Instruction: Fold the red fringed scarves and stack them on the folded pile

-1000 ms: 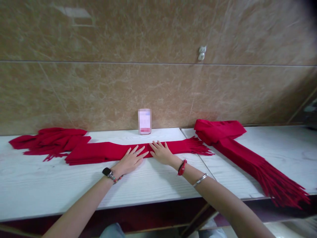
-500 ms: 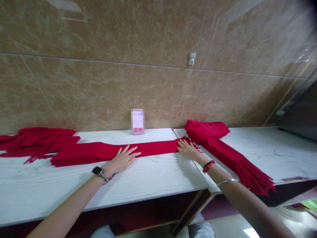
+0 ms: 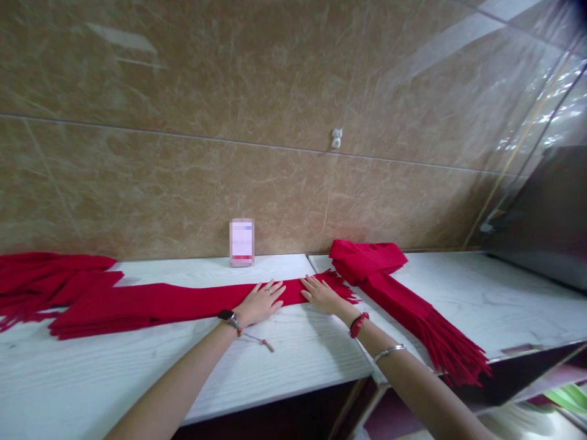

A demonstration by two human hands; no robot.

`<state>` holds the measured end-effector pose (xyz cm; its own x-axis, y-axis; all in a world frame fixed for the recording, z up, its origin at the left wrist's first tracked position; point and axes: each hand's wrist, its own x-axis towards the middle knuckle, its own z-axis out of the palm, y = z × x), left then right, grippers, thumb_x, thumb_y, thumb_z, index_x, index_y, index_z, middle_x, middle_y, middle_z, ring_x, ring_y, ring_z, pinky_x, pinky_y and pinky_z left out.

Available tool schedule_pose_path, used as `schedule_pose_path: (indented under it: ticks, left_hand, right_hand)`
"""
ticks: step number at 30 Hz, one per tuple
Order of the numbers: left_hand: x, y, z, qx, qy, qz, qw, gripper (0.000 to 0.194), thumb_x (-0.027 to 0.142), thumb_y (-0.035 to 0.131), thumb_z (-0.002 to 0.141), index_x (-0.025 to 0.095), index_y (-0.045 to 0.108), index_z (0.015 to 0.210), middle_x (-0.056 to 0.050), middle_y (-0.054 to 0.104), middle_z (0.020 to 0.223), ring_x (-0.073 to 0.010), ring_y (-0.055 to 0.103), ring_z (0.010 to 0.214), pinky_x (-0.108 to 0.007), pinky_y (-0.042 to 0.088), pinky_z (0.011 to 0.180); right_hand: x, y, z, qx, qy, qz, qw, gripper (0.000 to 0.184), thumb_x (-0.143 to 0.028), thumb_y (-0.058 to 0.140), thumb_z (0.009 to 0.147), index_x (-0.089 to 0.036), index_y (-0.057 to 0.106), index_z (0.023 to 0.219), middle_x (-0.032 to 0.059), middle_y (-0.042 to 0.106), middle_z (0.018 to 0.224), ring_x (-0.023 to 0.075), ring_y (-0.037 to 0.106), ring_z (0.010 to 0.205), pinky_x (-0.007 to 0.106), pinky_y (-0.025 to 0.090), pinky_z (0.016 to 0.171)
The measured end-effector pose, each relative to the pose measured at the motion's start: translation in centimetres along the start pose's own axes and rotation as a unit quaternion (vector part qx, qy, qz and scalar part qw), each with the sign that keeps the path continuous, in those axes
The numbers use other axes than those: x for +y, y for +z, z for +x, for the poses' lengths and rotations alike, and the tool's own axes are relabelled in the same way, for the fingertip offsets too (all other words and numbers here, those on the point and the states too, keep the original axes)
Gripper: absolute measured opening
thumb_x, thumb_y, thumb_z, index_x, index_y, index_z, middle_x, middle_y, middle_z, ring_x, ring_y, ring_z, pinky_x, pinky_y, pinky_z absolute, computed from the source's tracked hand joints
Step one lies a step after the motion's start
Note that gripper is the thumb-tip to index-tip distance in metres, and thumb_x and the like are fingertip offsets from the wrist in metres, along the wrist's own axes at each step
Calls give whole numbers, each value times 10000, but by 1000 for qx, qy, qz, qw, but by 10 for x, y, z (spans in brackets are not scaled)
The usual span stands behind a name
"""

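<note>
A long red scarf [image 3: 183,304] lies flat in a strip along the white tabletop, folded in layers at its left end and fringed at its right end. My left hand [image 3: 262,303] rests palm down on the strip, fingers spread, with a watch and a beaded bracelet at the wrist. Close to its right, my right hand [image 3: 323,296] lies flat on the scarf near the fringe, fingers stretched out. Just beyond that fringe is a second red scarf [image 3: 389,287], bent over itself, its tassels hanging over the front edge.
More red scarf fabric [image 3: 55,278] sits heaped at the far left. A phone with a blurred screen [image 3: 241,242] leans against the brown marbled wall [image 3: 183,183]. A small white cat-shaped hook [image 3: 336,138] is on the wall. A dark appliance [image 3: 545,214] stands at the right.
My left hand has slid rightward along the scarf, and my right hand has shifted slightly left from the fringe, so they are closer together. The camera view has tilted up and turned right.
</note>
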<state>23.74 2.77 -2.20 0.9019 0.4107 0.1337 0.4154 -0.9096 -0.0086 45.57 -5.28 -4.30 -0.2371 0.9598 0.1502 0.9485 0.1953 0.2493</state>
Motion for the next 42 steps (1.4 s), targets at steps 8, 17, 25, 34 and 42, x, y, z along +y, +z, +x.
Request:
schedule_pose_path:
  ticks: [8, 17, 25, 34, 42]
  left_hand:
    - [0, 0, -4, 6, -10, -5, 1000, 462, 365, 274, 937, 212, 328, 1370, -35, 306, 1436, -202, 222, 1331, -422, 198, 1058]
    - [10, 4, -12, 39, -73, -3, 997, 464, 397, 289, 926, 218, 368, 1346, -58, 328, 1425, -244, 252, 1317, -482, 238, 1035]
    - [16, -1, -16, 33, -114, -13, 993, 482, 423, 256, 929, 229, 343, 1362, -59, 252, 1458, -278, 198, 1332, -564, 205, 1027]
    - [10, 0, -18, -9, -162, -29, 986, 490, 426, 259, 920, 252, 316, 1375, -49, 216, 1470, -324, 162, 1334, -668, 173, 975]
    - [13, -5, -19, 34, -92, 7, 995, 491, 416, 230, 935, 216, 320, 1374, -45, 193, 1478, -250, 140, 1351, -525, 168, 1058]
  right_hand:
    - [41, 3, -6, 18, 70, 2, 997, 352, -157, 358, 891, -68, 549, 1173, 213, 499, 1262, 265, 399, 1234, 433, 388, 980]
    - [-12, -1, 19, 37, 13, 121, 992, 511, -361, 272, 934, -87, 343, 1360, 161, 352, 1399, 257, 267, 1308, 450, 310, 1022]
    - [-17, 5, 15, 40, 38, 117, 992, 502, -361, 250, 933, -127, 339, 1367, 140, 316, 1422, 240, 245, 1318, 465, 262, 1036]
    - [3, 12, 3, 16, 94, 101, 990, 485, -345, 238, 935, -133, 353, 1356, 157, 342, 1407, 235, 257, 1316, 480, 285, 1014]
    - [13, 12, 0, 41, 152, 101, 982, 514, -361, 212, 932, -125, 302, 1380, 151, 307, 1427, 256, 211, 1330, 509, 255, 1024]
